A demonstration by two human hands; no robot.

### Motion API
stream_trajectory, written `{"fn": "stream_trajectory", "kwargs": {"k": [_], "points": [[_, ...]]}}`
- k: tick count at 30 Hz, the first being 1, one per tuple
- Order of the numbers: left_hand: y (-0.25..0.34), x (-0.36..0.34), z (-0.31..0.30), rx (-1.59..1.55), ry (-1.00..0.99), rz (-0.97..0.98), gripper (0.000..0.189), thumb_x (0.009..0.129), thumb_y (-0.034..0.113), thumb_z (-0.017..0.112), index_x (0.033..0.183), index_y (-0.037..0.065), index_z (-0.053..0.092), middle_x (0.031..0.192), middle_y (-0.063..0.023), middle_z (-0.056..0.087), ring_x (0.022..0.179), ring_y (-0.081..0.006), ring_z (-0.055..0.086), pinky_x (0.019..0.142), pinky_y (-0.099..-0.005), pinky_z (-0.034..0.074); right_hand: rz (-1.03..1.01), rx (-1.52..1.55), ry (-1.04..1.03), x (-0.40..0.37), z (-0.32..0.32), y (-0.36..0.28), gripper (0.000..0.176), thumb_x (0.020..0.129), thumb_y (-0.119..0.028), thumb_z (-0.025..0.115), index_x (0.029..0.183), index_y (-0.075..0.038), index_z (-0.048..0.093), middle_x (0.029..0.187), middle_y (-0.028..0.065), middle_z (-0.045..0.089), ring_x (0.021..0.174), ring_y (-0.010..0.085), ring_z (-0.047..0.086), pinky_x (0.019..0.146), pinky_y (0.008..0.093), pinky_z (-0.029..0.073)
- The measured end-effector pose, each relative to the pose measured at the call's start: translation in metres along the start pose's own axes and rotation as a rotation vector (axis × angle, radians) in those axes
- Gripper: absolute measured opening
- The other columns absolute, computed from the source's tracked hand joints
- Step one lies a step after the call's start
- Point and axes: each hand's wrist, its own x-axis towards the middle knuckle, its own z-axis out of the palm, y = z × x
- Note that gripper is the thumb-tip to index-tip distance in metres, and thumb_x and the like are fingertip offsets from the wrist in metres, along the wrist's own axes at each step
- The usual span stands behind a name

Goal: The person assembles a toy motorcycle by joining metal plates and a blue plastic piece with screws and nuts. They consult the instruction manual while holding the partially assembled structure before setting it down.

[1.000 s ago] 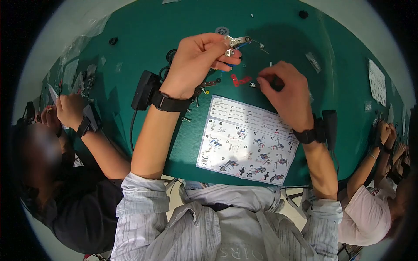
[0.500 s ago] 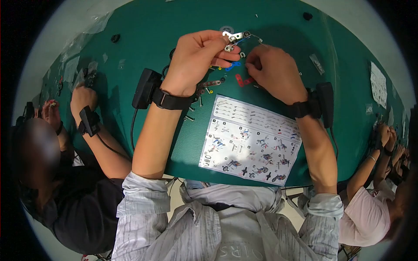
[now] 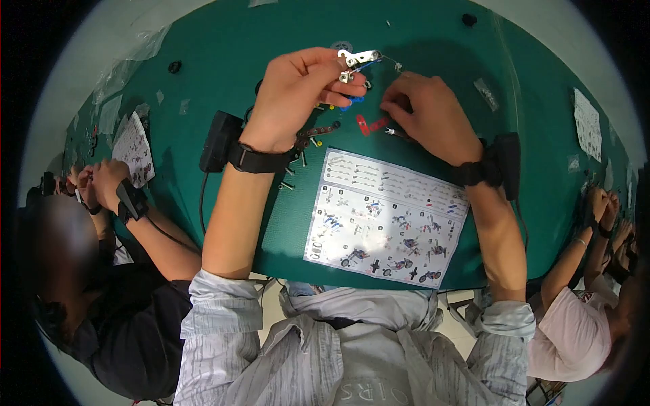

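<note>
My left hand [image 3: 294, 98] is closed on a silver metal bracket [image 3: 364, 58], raised above the table, with a blue strip beneath it. A thin line runs from the bracket's end to a small silver piece [image 3: 398, 67] just above my right hand. My right hand [image 3: 433, 111] has its fingers curled together; whatever they pinch is hidden. Below those fingertips show a red angled piece [image 3: 363, 125] and a silver fork-like end [image 3: 391, 131], whose other end is out of sight. A blue part [image 3: 351, 103] shows under my left fingers.
A printed instruction sheet [image 3: 386, 216] lies before me on the green table [image 3: 223, 40]. Screws [image 3: 287, 186] and a dark perforated strip [image 3: 323, 129] are left of it. A small plastic bag [image 3: 486, 95] lies to the right. Co-workers' hands [image 3: 105, 183] are at both sides.
The view has shifted slightly, and both my hands keep nearly the same pose. More of the silver fork-like end shows. At left, the co-worker's hands have come together and a sheet is now visible there.
</note>
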Motion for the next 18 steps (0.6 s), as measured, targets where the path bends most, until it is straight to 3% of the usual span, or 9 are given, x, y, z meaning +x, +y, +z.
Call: {"fn": "stream_trajectory", "kwargs": {"k": [4, 10, 11, 18], "points": [[0.003, 0.002, -0.001, 0.041, -0.045, 0.016, 0.029, 0.103, 0.017, 0.053, 0.119, -0.005, 0.062, 0.104, -0.0168, 0.074, 0.092, -0.0218, 0.075, 0.075, -0.0267, 0.058, -0.034, 0.046, 0.107, -0.006, -0.006, 0.010, 0.015, 0.088, -0.010, 0.065, 0.099, -0.004, 0.072, 0.087, 0.0139, 0.065, 0.077, 0.0311, 0.065, 0.068, 0.0377, 0.051], [-0.015, 0.003, 0.017, 0.042, -0.144, 0.030, 0.026, 0.103, 0.014, 0.055, 0.118, -0.004, 0.065, 0.100, -0.0153, 0.074, 0.088, -0.0200, 0.074, 0.072, -0.0257, 0.059, 0.243, 0.374, 0.241, -0.038, -0.025, 0.003, 0.025, 0.088, -0.005, 0.064, 0.111, -0.005, 0.073, 0.093, 0.0042, 0.070, 0.071, 0.0116, 0.058, 0.066, 0.0255, 0.048], [-0.016, 0.002, 0.022, 0.063, -0.165, 0.039, 0.025, 0.103, 0.014, 0.055, 0.118, -0.004, 0.065, 0.100, -0.0149, 0.074, 0.087, -0.0195, 0.074, 0.071, -0.0257, 0.059, 0.283, 0.481, 0.253, -0.043, -0.026, 0.001, 0.023, 0.092, -0.010, 0.067, 0.113, -0.005, 0.073, 0.094, 0.0000, 0.071, 0.074, 0.0052, 0.056, 0.067, 0.0228, 0.047], [-0.023, -0.017, 0.056, 0.116, -0.157, 0.131, 0.020, 0.102, 0.008, 0.057, 0.114, -0.007, 0.064, 0.094, -0.0110, 0.073, 0.084, -0.0166, 0.073, 0.068, -0.0253, 0.058, 0.324, 0.741, 0.168, -0.058, -0.024, -0.006, 0.024, 0.093, -0.016, 0.074, 0.111, 0.000, 0.072, 0.090, 0.0043, 0.073, 0.077, 0.0060, 0.063, 0.068, 0.0201, 0.049]]}}
